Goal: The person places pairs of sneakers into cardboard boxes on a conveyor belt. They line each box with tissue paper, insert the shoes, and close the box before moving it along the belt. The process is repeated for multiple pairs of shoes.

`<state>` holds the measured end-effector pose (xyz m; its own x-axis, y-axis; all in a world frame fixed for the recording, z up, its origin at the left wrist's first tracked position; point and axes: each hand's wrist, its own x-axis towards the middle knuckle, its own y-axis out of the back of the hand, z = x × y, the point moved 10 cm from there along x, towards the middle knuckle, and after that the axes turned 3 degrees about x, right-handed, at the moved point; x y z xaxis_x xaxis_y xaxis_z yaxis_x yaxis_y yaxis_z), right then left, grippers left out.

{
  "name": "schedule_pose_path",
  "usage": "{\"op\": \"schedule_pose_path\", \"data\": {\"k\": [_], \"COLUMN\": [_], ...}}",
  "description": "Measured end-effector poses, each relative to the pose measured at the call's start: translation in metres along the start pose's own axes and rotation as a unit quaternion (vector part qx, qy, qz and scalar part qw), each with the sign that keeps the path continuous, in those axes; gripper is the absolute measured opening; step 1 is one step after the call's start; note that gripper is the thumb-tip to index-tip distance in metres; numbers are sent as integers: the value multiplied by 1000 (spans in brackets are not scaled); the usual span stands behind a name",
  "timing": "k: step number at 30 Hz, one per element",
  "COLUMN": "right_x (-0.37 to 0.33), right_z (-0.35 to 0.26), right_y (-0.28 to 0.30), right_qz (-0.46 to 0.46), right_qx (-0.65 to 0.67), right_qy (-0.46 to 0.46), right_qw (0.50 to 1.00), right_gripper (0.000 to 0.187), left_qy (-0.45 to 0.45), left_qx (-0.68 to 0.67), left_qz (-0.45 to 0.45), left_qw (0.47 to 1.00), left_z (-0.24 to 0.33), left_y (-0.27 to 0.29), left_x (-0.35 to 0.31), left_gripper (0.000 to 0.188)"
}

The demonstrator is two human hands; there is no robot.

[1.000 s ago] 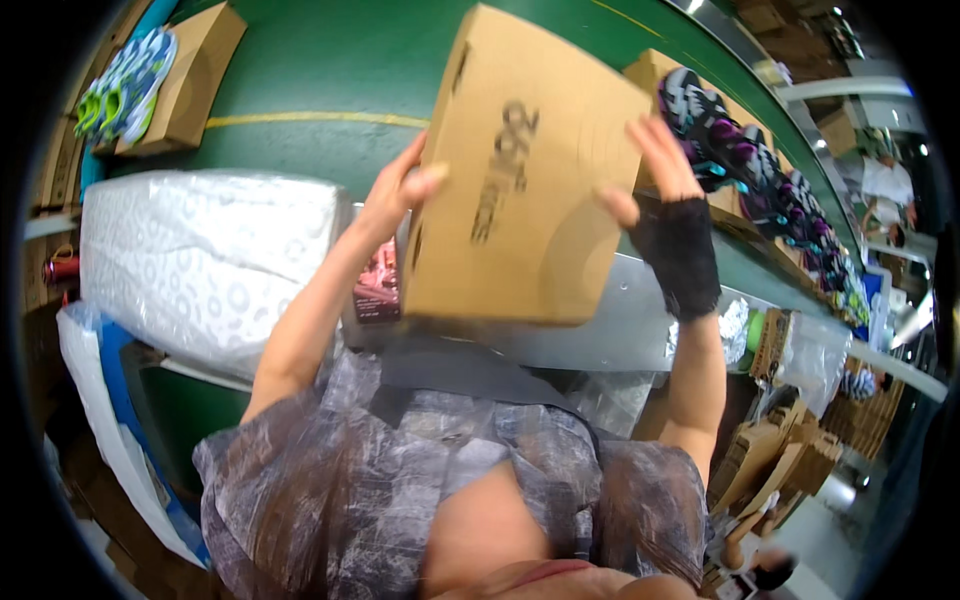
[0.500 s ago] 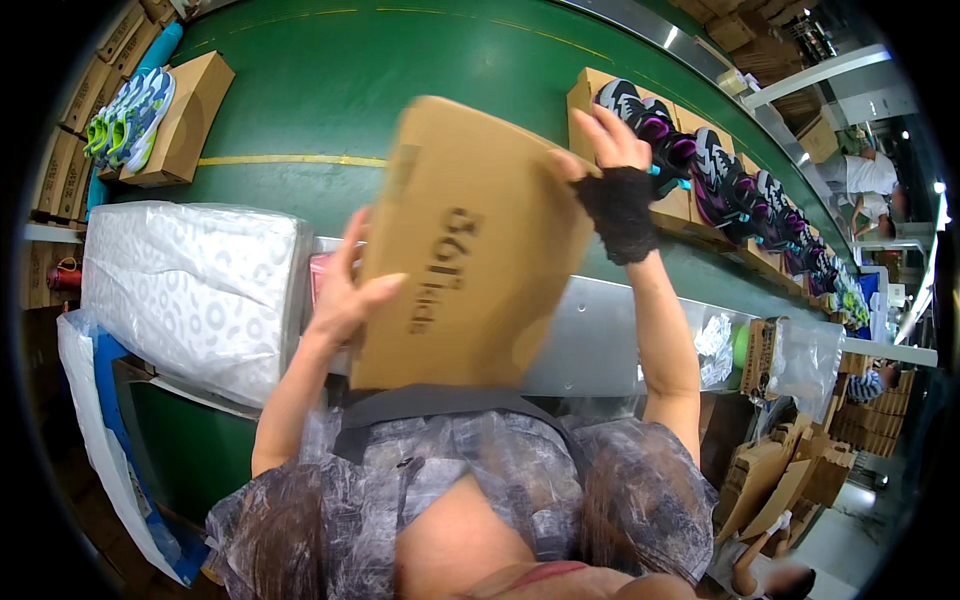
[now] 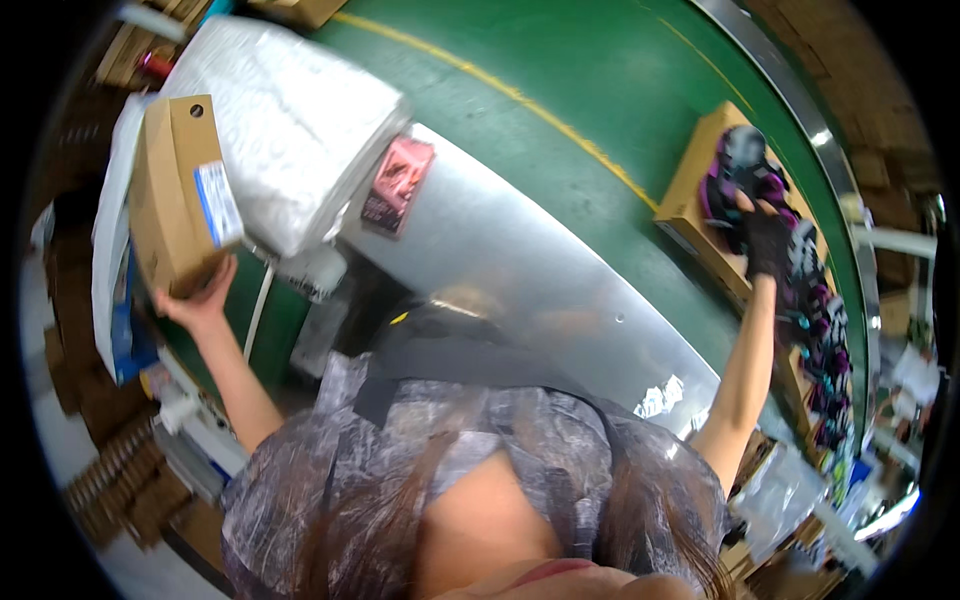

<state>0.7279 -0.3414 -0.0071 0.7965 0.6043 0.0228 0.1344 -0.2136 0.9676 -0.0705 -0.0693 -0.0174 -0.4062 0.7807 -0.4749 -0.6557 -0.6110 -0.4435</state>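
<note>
My left hand (image 3: 203,303) is at the lower end of a closed brown cardboard shoebox (image 3: 165,190), its thumb and fingers gripping that end. The box is tilted, with a blue-and-white label (image 3: 218,205) on one side. Far to the right, my right hand (image 3: 765,235), in a black fingerless cover, reaches to a grey, black and purple sneaker (image 3: 742,160). Its fingers close on the shoe near the opening, slightly blurred. That sneaker rests on an open-topped or flat brown box (image 3: 690,200), with more such shoes (image 3: 825,370) lined up behind it.
A plastic-wrapped white bundle (image 3: 285,110) lies beside the shoebox. A pink printed packet (image 3: 398,185) is on the metal bench (image 3: 530,270) before me. Beyond it runs a green surface (image 3: 560,80) with a yellow line. Crumpled white paper (image 3: 660,397) sits at the bench's right end.
The shoebox has gone from in front of my chest to the far left, with my left hand. My right hand has left it and moved right onto a sneaker. The view has turned.
</note>
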Motion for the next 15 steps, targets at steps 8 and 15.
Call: {"op": "schedule_pose_path", "data": {"k": [8, 15], "right_x": [-163, -266], "right_z": [-155, -229], "right_y": [19, -57], "right_qz": [4, -135], "right_qx": [70, 86], "right_qy": [432, 580], "right_qw": [899, 799], "right_gripper": [31, 36], "left_qy": [-27, -426], "left_qx": [290, 432], "left_qz": [-242, -590], "left_qw": [925, 532], "left_z": [-136, -309], "left_y": [-83, -209], "left_x": [-46, -262], "left_gripper": [62, 39]}}
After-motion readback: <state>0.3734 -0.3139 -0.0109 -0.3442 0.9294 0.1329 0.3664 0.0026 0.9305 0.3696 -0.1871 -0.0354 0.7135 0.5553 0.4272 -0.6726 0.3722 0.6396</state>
